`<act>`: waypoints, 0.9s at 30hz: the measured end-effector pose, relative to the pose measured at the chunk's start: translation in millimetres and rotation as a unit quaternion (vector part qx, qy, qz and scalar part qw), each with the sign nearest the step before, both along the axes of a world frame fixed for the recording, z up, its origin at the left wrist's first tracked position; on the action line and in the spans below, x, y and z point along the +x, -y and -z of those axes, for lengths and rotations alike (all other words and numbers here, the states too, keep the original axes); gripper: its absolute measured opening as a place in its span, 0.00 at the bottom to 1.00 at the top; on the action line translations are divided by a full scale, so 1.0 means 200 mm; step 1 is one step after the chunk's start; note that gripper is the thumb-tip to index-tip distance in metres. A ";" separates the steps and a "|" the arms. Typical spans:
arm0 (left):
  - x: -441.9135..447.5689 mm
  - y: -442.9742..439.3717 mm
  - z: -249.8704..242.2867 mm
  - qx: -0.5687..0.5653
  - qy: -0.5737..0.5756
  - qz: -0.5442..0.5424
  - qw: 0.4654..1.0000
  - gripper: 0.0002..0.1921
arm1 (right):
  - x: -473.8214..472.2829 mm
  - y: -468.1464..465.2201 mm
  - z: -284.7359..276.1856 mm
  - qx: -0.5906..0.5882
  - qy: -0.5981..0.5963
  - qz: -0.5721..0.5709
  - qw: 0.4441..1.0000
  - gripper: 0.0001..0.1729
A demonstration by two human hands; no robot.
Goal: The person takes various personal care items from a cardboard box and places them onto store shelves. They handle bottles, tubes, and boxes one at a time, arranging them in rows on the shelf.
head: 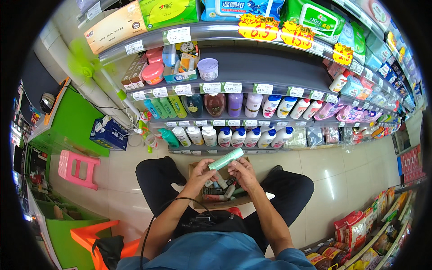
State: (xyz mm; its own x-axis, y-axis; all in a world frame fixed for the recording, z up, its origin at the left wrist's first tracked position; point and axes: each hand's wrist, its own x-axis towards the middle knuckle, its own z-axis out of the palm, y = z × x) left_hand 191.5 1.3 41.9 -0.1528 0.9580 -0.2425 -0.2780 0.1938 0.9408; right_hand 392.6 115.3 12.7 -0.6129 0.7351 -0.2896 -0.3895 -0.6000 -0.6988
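Observation:
A pale green cylindrical bottle is held at a slant over a cardboard box between the person's knees. My left hand grips its lower left end between thumb and fingers. Close to the other end, the fingertips of my right hand pinch its lower edge. Inside the box lie loose toiletries, among them a pink tube, a small white bottle and a pale tube. My hands and forearms cover part of the box.
Store shelving curves ahead, with pump bottles on its lowest tier and a lilac tub higher up. To the left stand a pink stool and a green fan. A dark cable crosses my left forearm.

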 end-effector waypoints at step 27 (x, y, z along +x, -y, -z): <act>-0.18 -0.80 -0.96 0.316 -0.420 0.019 0.850 0.32 | -0.30 -0.76 -1.21 0.528 0.150 0.115 0.828 0.21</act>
State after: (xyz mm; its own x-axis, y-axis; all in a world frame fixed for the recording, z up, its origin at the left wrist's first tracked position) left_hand 155.3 160.6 233.4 0.0163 0.8642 0.5029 0.5395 -0.4311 0.7233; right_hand 333.3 266.8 254.7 -0.4386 0.7625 0.4757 -0.1215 0.4741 -0.8720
